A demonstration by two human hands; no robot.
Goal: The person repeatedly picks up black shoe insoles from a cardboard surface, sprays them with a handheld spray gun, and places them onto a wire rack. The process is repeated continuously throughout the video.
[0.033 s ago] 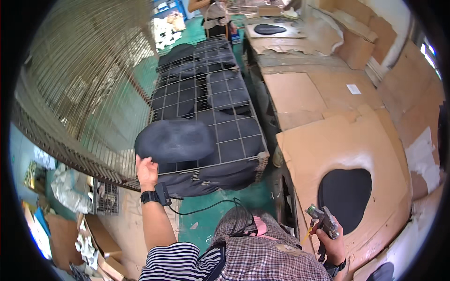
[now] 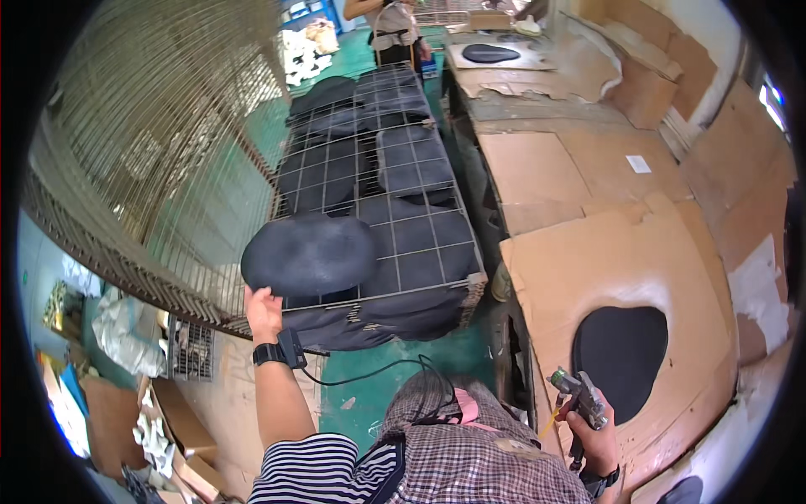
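Observation:
My left hand (image 2: pixel 264 314) grips a dark oval foam-like pad (image 2: pixel 312 254) by its near left edge; part of the fingers is hidden beneath it. The pad is over the near left corner of a wire rack (image 2: pixel 424 286), and I cannot tell whether it rests on the wires. More dark pads (image 2: pixel 417 239) lie under the rack's grid. At the right, my right hand (image 2: pixel 594 437) is closed around a metal spray gun (image 2: pixel 579 398) with a yellow hose. Just beyond the gun, a black rounded pad (image 2: pixel 623 357) lies flat on a cardboard sheet (image 2: pixel 554 273).
Tall wire racks (image 2: pixel 168 168) stand along the left. A long cardboard-covered table (image 2: pixel 579 172) runs along the right, with another black pad (image 2: pixel 490 54) at its far end. Another person (image 2: pixel 393 34) stands beyond the rack. Cartons and bags (image 2: pixel 126 340) sit at lower left.
The oval pad in my left hand has tilted slightly, with its right end shifting left. The spray gun stays in place in my right hand. The whole view has shifted a little.

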